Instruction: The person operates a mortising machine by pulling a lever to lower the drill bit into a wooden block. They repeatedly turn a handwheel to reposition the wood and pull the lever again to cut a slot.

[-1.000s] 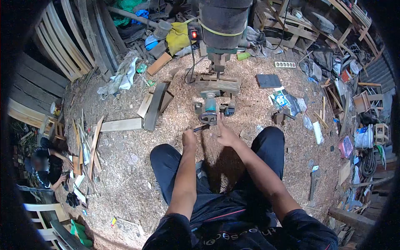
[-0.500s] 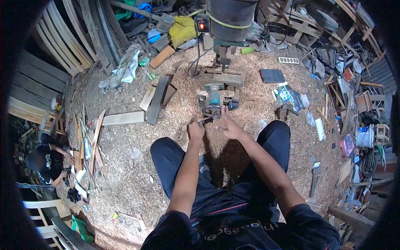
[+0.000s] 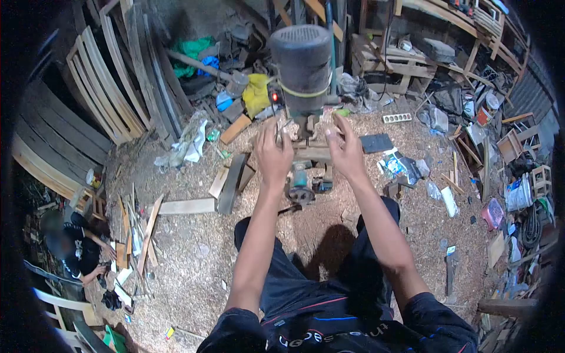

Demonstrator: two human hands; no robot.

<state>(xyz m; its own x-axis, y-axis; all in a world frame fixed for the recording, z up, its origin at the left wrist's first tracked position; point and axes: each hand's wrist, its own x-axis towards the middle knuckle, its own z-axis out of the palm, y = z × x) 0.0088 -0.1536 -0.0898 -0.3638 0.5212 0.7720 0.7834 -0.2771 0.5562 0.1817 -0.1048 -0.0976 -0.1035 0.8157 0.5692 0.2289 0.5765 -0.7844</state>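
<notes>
Both of my hands reach forward to an upright drilling machine point(image 3: 301, 65), with a dark ribbed motor and a yellow band round it. My left hand point(image 3: 273, 156) is raised at the left of the machine's spindle point(image 3: 305, 126), fingers apart. On the other side, my right hand point(image 3: 347, 150) is held palm inward with its fingers spread. Between the hands a wooden block point(image 3: 312, 154) lies under the spindle. Nearer to me is a green vise point(image 3: 300, 178) with a round handwheel point(image 3: 301, 195). A dark handle point(image 3: 289, 209) sticks out below the wheel.
Wood shavings cover the ground. A dark board point(image 3: 232, 183) and a pale plank point(image 3: 188, 206) lie at the left. Another person point(image 3: 73, 247) sits at the far left beside wood strips. A white power strip point(image 3: 396, 117) and a dark slab point(image 3: 376, 143) lie at the right.
Both hands have left the handwheel area and moved forward and up to either side of the spindle. The view has tilted up, showing more of the motor and the back wall.
</notes>
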